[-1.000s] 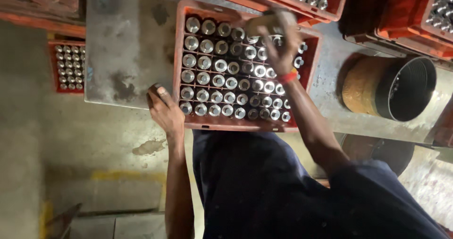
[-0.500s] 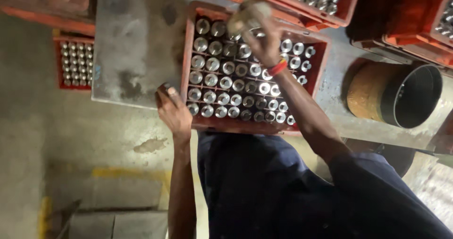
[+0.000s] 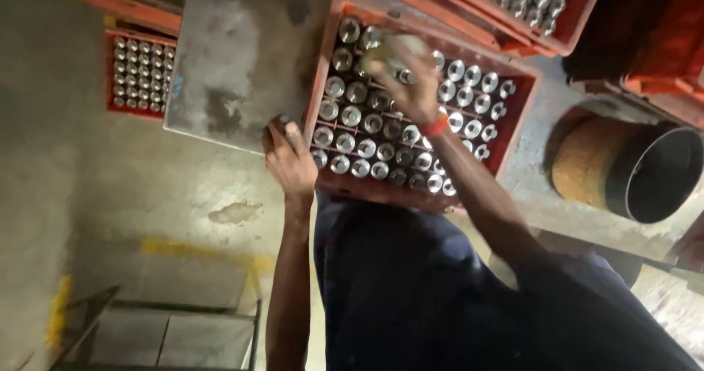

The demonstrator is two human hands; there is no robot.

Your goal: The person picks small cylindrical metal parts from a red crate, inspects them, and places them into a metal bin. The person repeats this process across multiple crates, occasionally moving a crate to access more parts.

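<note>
Red crate (image 3: 513, 133) of shiny metal cylinders (image 3: 350, 114) sits on the grey metal surface (image 3: 242, 56), centre of view. Right hand (image 3: 403, 78) over the crate's 12 o'clock rows, fingers closed around one or more cylinders, blurred. Left hand (image 3: 290, 158) at the crate's 8 o'clock corner, fingers curled on the surface edge beside the rim; whether anything is gripped, cannot tell. Second crate (image 3: 139, 70) on the floor at 9 o'clock. Rusty drum (image 3: 623, 169) at 3 o'clock.
</note>
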